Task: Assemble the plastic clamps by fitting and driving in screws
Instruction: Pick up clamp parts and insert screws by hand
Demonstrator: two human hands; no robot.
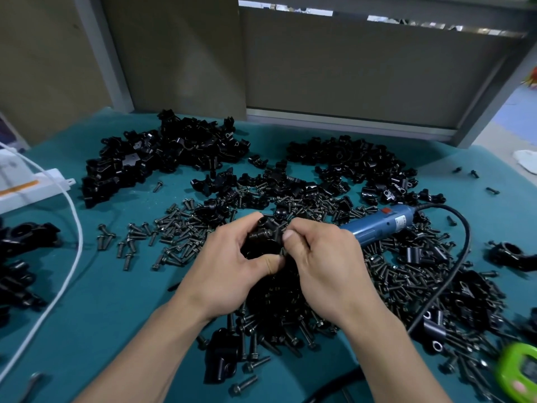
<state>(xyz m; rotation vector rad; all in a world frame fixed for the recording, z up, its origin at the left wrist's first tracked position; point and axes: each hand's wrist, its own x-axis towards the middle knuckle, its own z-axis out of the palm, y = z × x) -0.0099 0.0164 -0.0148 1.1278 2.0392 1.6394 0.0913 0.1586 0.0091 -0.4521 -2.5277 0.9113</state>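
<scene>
Two hands: left hand (pixel 232 271), right hand (pixel 322 257) fingers curl round black clamp (pixel 263 231) just left of idle blue screwdriver (pixel 383 225); driving looks undone, screws (pixel 174 231) heaped round it.

Your black plastic clamp (pixel 263 238) sits raised between both hands, above loose dark screws (pixel 174 228) strewn across the table.

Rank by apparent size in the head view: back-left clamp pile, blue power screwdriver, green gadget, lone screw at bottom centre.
1. Clamp pile.
2. Blue power screwdriver, partly hidden by the right hand.
3. Green gadget, cropped and nearer the camera, so its place is unsure.
4. Lone screw.
</scene>
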